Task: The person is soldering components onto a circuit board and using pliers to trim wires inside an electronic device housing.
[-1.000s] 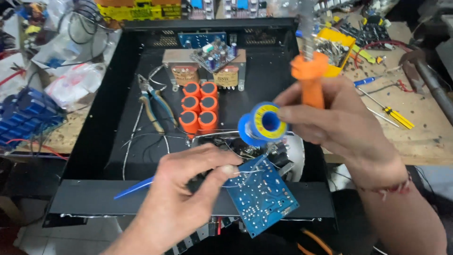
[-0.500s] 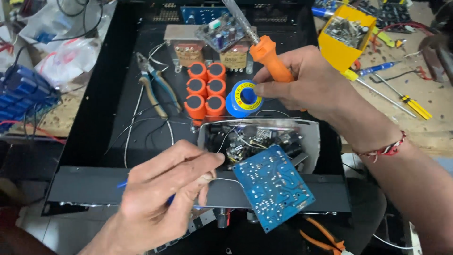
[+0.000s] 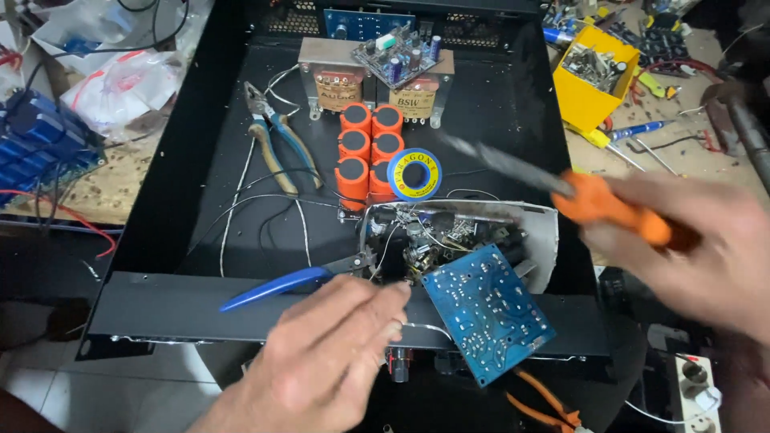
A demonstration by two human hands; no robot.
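gripping the orange-handled soldering iron point(image 3: 611, 207) in your right hand point(image 3: 706, 248), fist wrapped tight, while your left hand point(image 3: 329, 353) pinches the blue-handled pliers point(image 3: 277, 287) beside the blue circuit board point(image 3: 487, 311).

1. the left hand point(image 3: 321, 353) enters from about six o'clock, bare, with no glove, ring or watch showing.
2. its forearm runs off toward seven o'clock with no sleeve in view.
3. the right hand point(image 3: 690, 248) comes in from about four o'clock, also bare and ungloved, and blurred.
4. its wrist lies at the frame's edge, too blurred to tell what is worn there.
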